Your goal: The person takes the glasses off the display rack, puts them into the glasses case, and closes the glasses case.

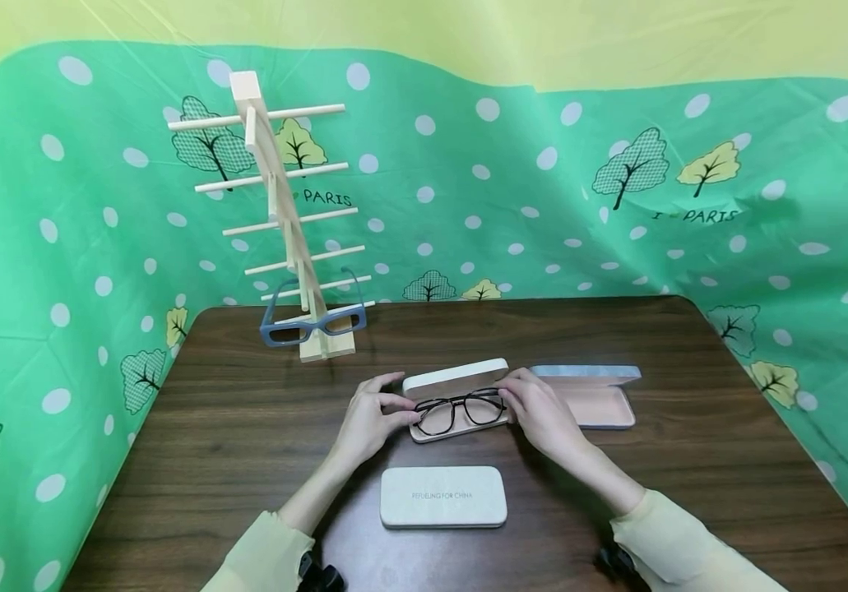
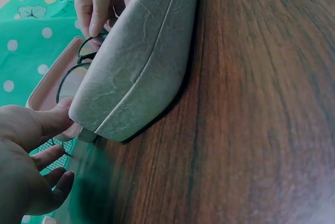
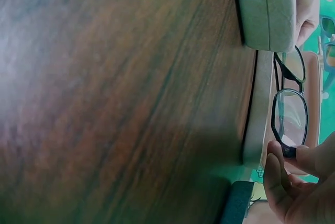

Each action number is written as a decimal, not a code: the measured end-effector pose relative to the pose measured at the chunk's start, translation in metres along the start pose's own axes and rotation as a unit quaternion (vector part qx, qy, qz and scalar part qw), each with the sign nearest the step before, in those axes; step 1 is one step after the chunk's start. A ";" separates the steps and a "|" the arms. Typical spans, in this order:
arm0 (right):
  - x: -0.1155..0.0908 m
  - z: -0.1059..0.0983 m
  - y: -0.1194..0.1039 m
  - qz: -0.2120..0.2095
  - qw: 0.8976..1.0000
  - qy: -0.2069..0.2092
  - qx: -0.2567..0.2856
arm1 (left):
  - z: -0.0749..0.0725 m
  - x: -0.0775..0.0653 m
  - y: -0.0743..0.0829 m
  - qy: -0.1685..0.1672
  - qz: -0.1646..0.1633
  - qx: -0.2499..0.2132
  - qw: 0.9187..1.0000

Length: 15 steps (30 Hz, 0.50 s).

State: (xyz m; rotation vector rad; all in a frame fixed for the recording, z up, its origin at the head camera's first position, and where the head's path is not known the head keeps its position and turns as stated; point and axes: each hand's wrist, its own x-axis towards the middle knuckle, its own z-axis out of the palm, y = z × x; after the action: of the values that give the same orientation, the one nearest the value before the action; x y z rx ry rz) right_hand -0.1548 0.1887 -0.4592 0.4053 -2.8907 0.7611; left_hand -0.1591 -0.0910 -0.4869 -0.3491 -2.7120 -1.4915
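Observation:
Black-framed eyeglasses (image 1: 459,403) are held over an open pale glasses case (image 1: 456,380) with a pink lining. My left hand (image 1: 368,419) holds their left end between thumb and index finger. In the left wrist view its other fingers (image 2: 64,186) are spread loosely below. At the opposite end my right hand (image 1: 545,415) pinches the frame's corner, with thumb and fingertips (image 3: 273,153) meeting there in the right wrist view. A closed pale glasses case (image 1: 442,497) with printed lettering lies nearer to me, partly blocking both wrist views.
Just right of the right hand stands an open blue glasses case (image 1: 601,404). A wooden display rack (image 1: 283,205) rises at the back left, with blue-framed glasses (image 1: 312,327) on its lowest pegs. Behind the brown table (image 1: 246,460) hangs a green patterned cloth (image 1: 498,164).

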 end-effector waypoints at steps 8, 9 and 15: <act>0.003 0.004 0.002 -0.004 1.000 -0.002 -0.007 | 0.003 0.003 -0.002 0.004 -0.003 0.010 1.000; 0.003 0.004 0.002 -0.003 1.000 -0.003 -0.007 | 0.003 0.003 -0.002 0.004 -0.004 0.013 1.000; 0.004 0.006 0.003 -0.008 1.000 0.000 -0.009 | 0.006 0.004 -0.005 0.008 0.000 0.037 0.999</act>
State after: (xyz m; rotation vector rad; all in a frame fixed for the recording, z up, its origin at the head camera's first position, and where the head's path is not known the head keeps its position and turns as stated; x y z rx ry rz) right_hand -0.1601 0.1876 -0.4649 0.4251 -2.8888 0.7333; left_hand -0.1631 -0.0879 -0.4937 -0.3318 -2.7461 -1.3830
